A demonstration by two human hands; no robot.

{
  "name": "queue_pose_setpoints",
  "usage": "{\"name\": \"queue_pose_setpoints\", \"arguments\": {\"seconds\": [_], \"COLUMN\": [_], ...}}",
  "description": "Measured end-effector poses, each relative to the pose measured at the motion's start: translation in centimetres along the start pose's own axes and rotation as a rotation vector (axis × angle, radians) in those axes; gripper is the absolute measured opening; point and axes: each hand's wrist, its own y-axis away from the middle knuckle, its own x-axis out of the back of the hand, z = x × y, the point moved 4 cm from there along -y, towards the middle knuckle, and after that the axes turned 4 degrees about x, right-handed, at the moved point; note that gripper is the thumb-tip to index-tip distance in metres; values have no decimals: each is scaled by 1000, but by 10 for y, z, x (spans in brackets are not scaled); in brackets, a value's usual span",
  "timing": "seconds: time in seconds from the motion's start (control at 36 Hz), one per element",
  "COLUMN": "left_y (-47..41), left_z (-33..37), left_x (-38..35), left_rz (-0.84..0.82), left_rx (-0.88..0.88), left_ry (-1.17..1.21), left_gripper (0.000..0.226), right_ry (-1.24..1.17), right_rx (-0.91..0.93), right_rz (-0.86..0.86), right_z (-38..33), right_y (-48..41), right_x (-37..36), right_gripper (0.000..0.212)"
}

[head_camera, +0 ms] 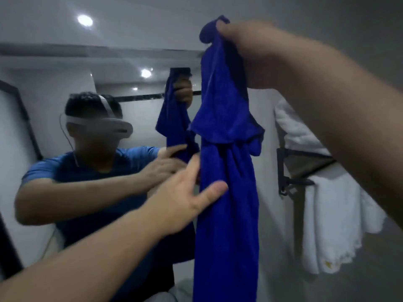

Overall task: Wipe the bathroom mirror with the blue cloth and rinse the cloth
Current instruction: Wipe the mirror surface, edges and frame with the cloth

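A long blue cloth (pixel 226 192) hangs straight down in front of the bathroom mirror (pixel 54 68). My right hand (pixel 246 51) is raised high and pinches the cloth's top end. My left hand (pixel 187 197) reaches in from the lower left with fingers spread, touching the cloth's middle on its left side without closing on it. The mirror fills the left half of the view and reflects a person in a blue shirt with a headset, holding the same cloth.
White towels (pixel 333 225) hang on a dark wall rack (pixel 292 184) at the right, close behind the cloth. A grey wall lies beyond them. The mirror's dark frame (pixel 24 114) runs down the left side. Ceiling lights glare overhead.
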Motion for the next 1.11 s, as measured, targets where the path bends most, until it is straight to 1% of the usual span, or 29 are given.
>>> {"name": "queue_pose_setpoints", "arguments": {"seconds": [0.03,0.06,0.08,0.11,0.14,0.17,0.22,0.28,0.31,0.39,0.47,0.5,0.56,0.58,0.61,0.64,0.67,0.69,0.72,0.78,0.81,0.83,0.86,0.89,0.92,0.94,1.0,1.06,1.11], "left_y": [9,18,25,30,33,35,36,34,32,21,4,1,-2,0,1,3,3,3,2,0,-1,-4,-6,-9,-13,-16,-22,-27,-35], "left_z": [-1,-3,-7,-11,-13,-15,-16,-11,-9,-5,3,5,9,14,17,18,16,17,18,23,26,30,35,40,47,54,67,75,78], "left_x": [-18,-35,-48,-58,-62,-63,-61,-53,-48,-28,-9,-4,-2,-3,-5,-7,-7,-5,-3,0,1,2,3,3,3,3,4,7,12], "left_rz": [-95,-170,-227,-262,-271,-273,-304,-315,-300,-195,-130,-140,-206,-251,-260,-211,-111,-1,67,90,82,72,64,51,22,-18,-105,-146,-135], "left_rx": [118,242,356,454,539,610,752,871,899,909,794,769,770,760,737,714,682,639,593,541,525,508,496,490,485,479,461,461,483], "left_ry": [130,214,289,354,413,484,722,1013,1139,1346,1454,1474,1434,1366,1263,1142,1012,910,857,835,843,855,878,912,956,994,999,968,885], "left_gripper": [73,71,58,43,35,34,32,30,34,50,57,62,65,55,37,22,15,14,14,14,14,13,12,14,15,17,17,19,26], "right_ry": [-19,-34,-46,-64,-67,-50,68,256,315,358,436,483,652,754,774,675,497,354,253,241,322,377,348,263,180,141,123,79,18], "right_rx": [15,35,57,78,97,112,154,271,333,500,567,593,669,719,761,755,683,614,529,387,288,149,27,-32,-14,56,155,155,120], "right_rz": [6,15,21,32,55,90,187,227,221,18,-289,-380,-521,-570,-621,-630,-590,-508,-404,-160,-120,-170,-222,-270,-287,-254,-131,-18,87], "right_z": [-4,-8,-12,-16,-18,-20,-18,-17,-14,8,39,56,91,108,122,128,128,123,115,108,109,116,123,127,127,128,135,147,156], "right_y": [4,8,11,14,16,18,22,32,41,82,140,159,191,203,210,213,212,209,203,187,179,171,168,168,169,168,164,157,150], "right_x": [3,6,9,13,15,18,24,24,21,-3,-28,-34,-47,-54,-57,-55,-48,-38,-27,-8,-4,-8,-14,-20,-28,-33,-37,-40,-42], "right_gripper": [38,35,32,28,23,17,10,20,26,29,30,37,61,72,75,66,54,46,39,17,18,40,57,65,65,63,56,50,41]}}
